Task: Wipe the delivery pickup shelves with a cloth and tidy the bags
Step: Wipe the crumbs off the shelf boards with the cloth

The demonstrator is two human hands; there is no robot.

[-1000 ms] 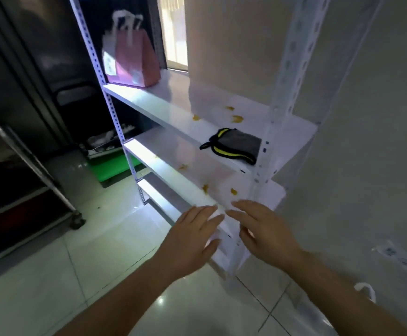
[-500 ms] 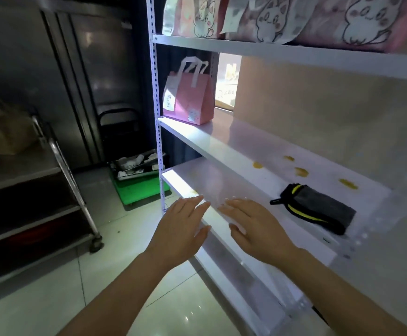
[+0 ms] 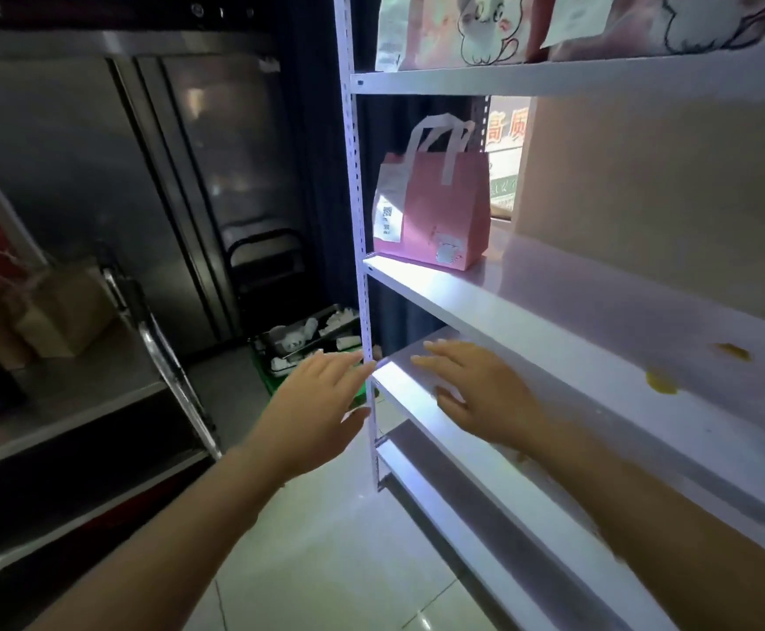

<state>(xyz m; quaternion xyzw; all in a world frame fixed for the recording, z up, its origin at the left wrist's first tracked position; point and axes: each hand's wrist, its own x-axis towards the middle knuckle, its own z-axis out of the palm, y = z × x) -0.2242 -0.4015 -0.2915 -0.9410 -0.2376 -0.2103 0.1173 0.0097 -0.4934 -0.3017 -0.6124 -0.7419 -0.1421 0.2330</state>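
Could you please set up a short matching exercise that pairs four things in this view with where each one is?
Things:
1. pink paper bag
2. yellow stains
3. cartoon-print bags
4. green crate

Places:
A. on the floor, left of the white shelving
B. on the top shelf in view
C. at the left end of the shelf below the top one
D. on that same shelf as the pink bag, toward its right end

Pairs: 1-C, 2-D, 3-B, 4-A

left hand empty | right hand empty | pink bag on shelf
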